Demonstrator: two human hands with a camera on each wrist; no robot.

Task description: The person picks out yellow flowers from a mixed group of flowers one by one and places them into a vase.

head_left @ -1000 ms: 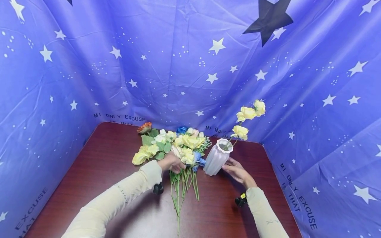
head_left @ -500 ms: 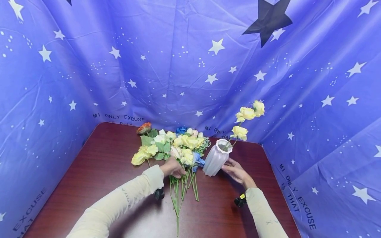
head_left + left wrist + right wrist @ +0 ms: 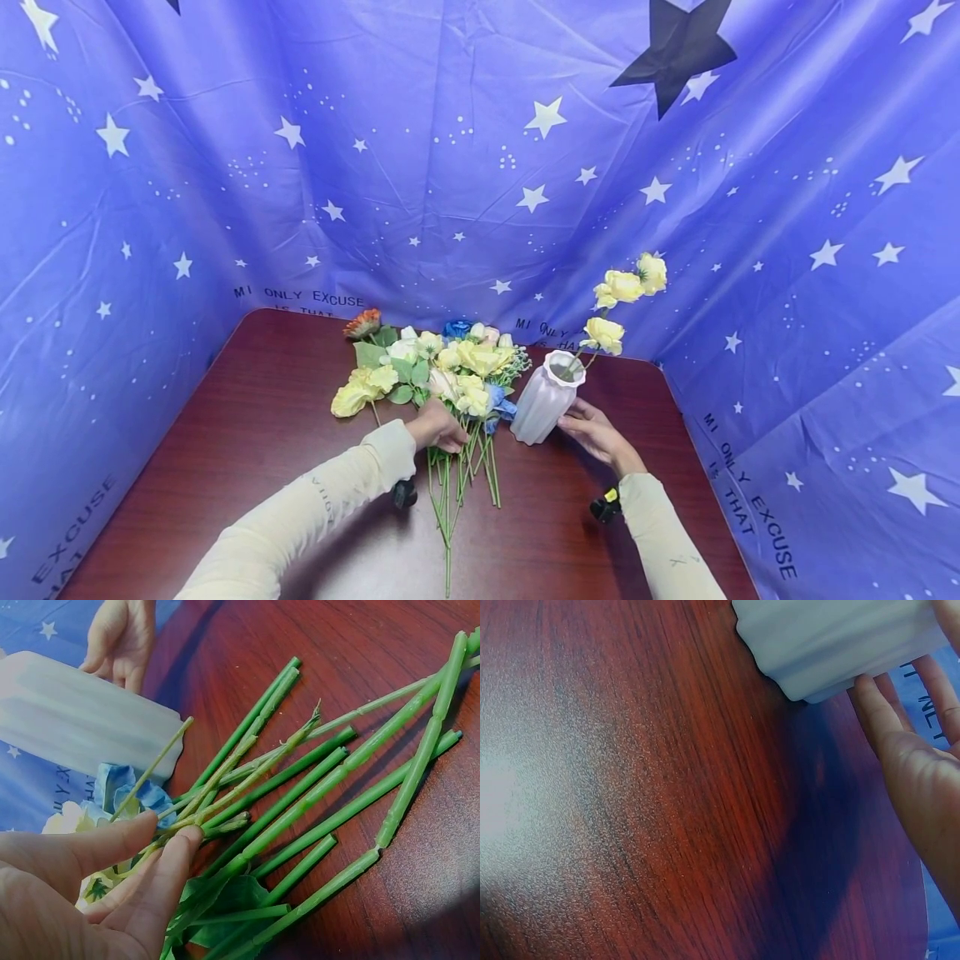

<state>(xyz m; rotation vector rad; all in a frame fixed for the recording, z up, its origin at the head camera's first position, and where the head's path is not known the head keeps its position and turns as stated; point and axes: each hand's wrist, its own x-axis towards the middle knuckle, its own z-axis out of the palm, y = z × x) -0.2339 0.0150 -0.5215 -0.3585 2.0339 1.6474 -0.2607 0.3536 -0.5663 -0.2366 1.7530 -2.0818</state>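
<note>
My left hand [image 3: 438, 427] reaches into a heap of artificial flowers [image 3: 483, 358]. In the left wrist view, its thumb and fingers pinch a thin green stem [image 3: 289, 744] among thicker stems [image 3: 300, 817]. A white fluted vase [image 3: 543, 404] leans to the right of the heap in the head view. One spray of yellow flowers [image 3: 621, 286] stands out of its mouth. My right hand [image 3: 596, 429] holds the vase low on its right side, thumb in front and fingers partly hidden behind it. The right wrist view shows these fingers at the vase wall [image 3: 840, 645].
An orange flower [image 3: 364, 323] and a yellow bloom [image 3: 363, 390] lie at the heap's left edge, and a blue rose [image 3: 458, 328] at its back. The dark red wooden table [image 3: 247, 450] is enclosed by a blue star-printed curtain [image 3: 435, 167].
My left hand has shifted slightly down and right, from the blooms toward the stems. The right hand and the vase stay in place.
</note>
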